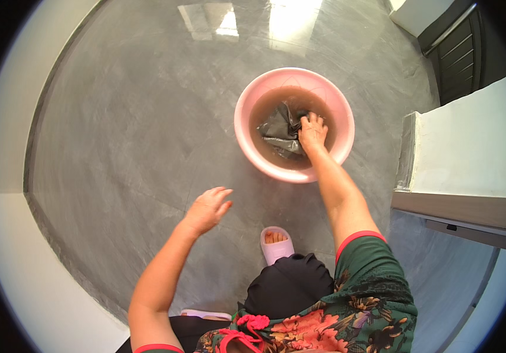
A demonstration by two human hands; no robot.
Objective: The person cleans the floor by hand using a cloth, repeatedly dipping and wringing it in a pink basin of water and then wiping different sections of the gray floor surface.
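Observation:
A pink plastic basin (245,145) on the floor holds murky brown water (295,93). Dark grey cloth (279,125) lies soaked in it, with folds and parts bulging above the surface. My right hand (313,132) reaches into the basin from the near right side. Its fingers curl down onto the cloth, which bunches beside the thumb side; the fingertips are partly hidden by water and cloth. Outside the basin, to the near left, my left hand (211,208) hovers above the floor. It holds nothing, and its fingers are slightly apart.
Smooth grey floor (125,132) surrounds the basin. My foot in a pink slipper (277,248) is just below it. A pale wall (3,154) curves along the left. At right stand a white wall end (465,145) by a doorway and a dark slatted piece of furniture (458,57).

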